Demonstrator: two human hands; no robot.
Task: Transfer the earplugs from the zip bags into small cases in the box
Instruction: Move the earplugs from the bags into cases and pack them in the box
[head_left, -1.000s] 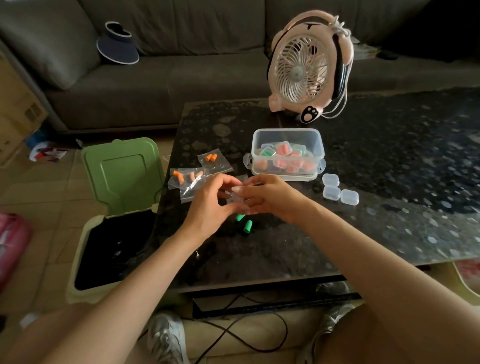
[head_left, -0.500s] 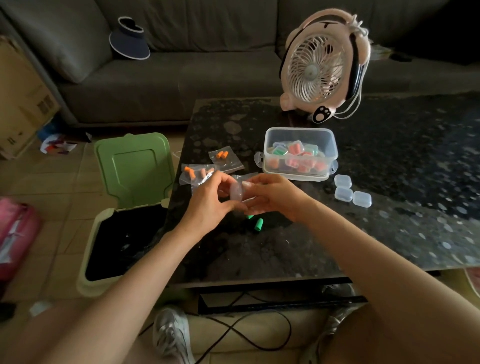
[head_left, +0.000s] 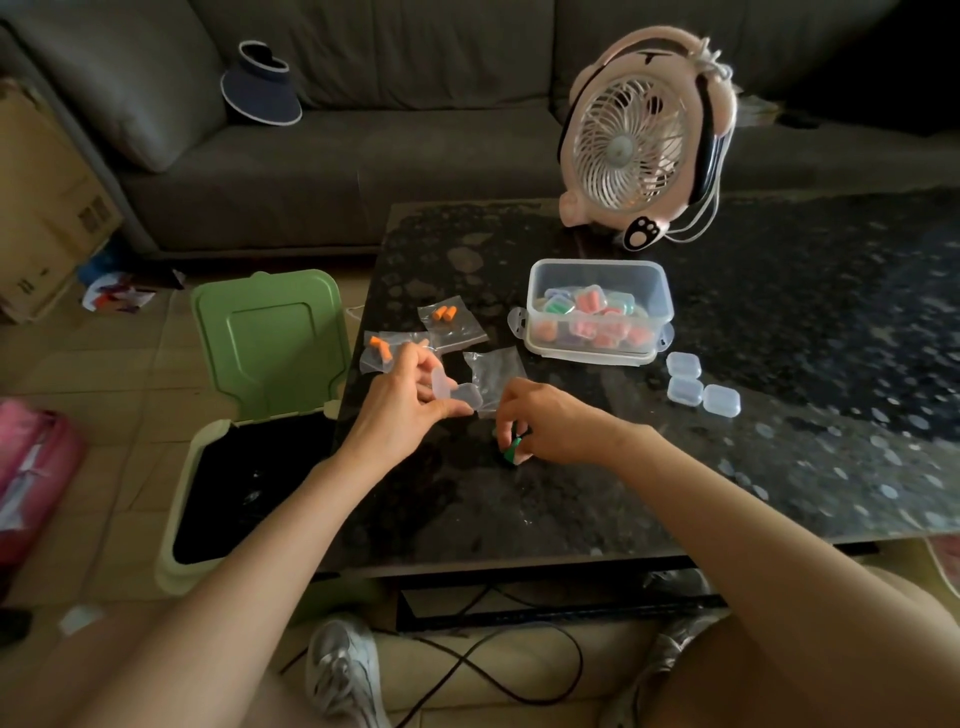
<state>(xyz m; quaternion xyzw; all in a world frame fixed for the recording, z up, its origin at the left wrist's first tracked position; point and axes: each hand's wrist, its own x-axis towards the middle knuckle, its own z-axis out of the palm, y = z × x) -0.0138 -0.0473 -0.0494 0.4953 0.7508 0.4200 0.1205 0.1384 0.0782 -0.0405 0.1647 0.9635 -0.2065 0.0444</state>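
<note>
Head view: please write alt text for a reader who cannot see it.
A person's left hand holds an open clear case while the right hand pinches a green earplug on a dark table. Behind them lie zip bags with orange earplugs and a clear box of filled cases.

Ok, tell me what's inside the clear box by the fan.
The clear box holds a heap of small cases with pink, orange and green earplugs inside. Those beneath the top layer are hidden.
</note>
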